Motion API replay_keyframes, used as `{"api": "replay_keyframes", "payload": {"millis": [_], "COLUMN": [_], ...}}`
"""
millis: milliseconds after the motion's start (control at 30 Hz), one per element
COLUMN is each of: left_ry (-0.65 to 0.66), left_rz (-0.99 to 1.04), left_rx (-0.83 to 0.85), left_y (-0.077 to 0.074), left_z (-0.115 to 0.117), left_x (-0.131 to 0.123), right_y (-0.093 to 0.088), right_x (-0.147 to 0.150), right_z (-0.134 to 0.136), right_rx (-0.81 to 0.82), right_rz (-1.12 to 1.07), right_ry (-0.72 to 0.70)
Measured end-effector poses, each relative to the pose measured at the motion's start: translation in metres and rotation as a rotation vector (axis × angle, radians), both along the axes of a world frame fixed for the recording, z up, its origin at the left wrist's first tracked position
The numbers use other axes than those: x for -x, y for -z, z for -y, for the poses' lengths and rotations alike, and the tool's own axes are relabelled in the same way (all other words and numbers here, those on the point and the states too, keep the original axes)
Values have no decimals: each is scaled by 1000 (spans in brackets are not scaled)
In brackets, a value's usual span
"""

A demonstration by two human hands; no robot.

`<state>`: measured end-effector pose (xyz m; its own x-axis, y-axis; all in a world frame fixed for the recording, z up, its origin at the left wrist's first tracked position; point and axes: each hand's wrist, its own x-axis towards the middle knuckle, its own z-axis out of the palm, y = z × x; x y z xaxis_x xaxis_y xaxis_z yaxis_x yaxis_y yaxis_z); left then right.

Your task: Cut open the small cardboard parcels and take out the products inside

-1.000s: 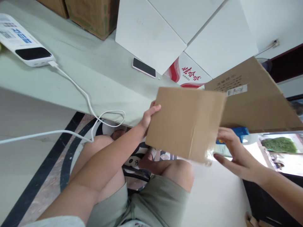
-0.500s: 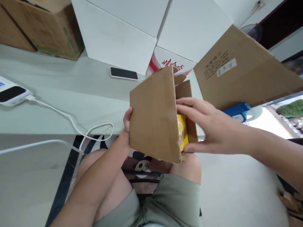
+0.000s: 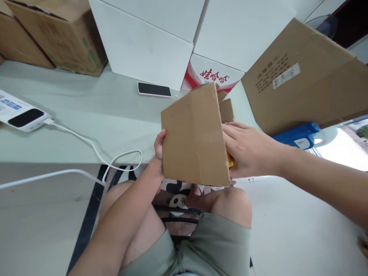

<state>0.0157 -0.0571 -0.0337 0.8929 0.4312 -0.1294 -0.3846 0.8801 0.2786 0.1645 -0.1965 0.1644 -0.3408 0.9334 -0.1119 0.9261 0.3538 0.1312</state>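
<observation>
A brown cardboard box (image 3: 195, 138) is held up on its side over my knees, at the table's front edge. My left hand (image 3: 160, 145) grips its left end, with the thumb on the near face and the other fingers hidden behind. The box's right end is open, its flaps (image 3: 227, 110) standing out. Into this opening reaches my right hand (image 3: 244, 151), its fingers curved over a yellow package (image 3: 229, 159). Only a small part of the package shows beside the hand, and the fingertips are hidden in the box.
On the pale table (image 3: 86, 111) lie a phone (image 3: 154, 90) and a white device (image 3: 24, 115) with a cable (image 3: 77, 137). White boxes (image 3: 152, 42) and a red-and-white carton (image 3: 214, 74) stand behind. Rightward are a large cardboard box (image 3: 301, 76) and a blue object (image 3: 299, 135).
My right hand has moved deeper into the box opening and now covers most of the yellow package. The box's lower right corner has risen a little. My left hand keeps its grip.
</observation>
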Motion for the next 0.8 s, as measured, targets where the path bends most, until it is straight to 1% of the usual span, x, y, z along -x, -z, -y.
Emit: {"api": "replay_keyframes", "payload": {"millis": [67,133,200,233,267,300,333,400,467,533,600,667,733,800], "left_ry": [2,14,31,24,-13,-74,-164,-402,-649,-838,-941,-995,-1022,-1013], "left_rz": [-30,-39,-51,-72,-110,-165,-240,-407,-509,-488,-385,-274,-224,-253], "left_rx": [18,21,-9,-40,-80,-133,-198,-366,-590,-870,-1149,-1349,-1433,-1450], "left_y": [5,9,11,11,12,12,13,14,14,11,6,0,-3,-4], "left_z": [0,1,0,-1,-3,-5,-8,-15,-18,-17,-13,-9,-9,-12], "left_x": [-3,-7,-13,-16,-20,-24,-27,-32,-32,-28,-20,-13,-7,-3], "right_y": [8,12,10,7,4,1,-2,-4,-3,0,0,-7,-19,-36], "right_x": [-4,-7,-8,-8,-8,-7,-7,-8,-11,-17,-21,-23,-20,-16], "right_z": [-2,-4,-5,-6,-8,-9,-11,-16,-22,-29,-36,-42,-47,-49], "right_rx": [24,40,46,41,29,13,-7,-59,-112,-148,-165,-189,-216,-244], "right_rz": [2,-22,-55,-64,-65,-58,-45,-11,12,4,-31,-66,-77,-81], "right_ry": [24,46,67,84,107,138,174,255,326,373,387,381,386,405]}}
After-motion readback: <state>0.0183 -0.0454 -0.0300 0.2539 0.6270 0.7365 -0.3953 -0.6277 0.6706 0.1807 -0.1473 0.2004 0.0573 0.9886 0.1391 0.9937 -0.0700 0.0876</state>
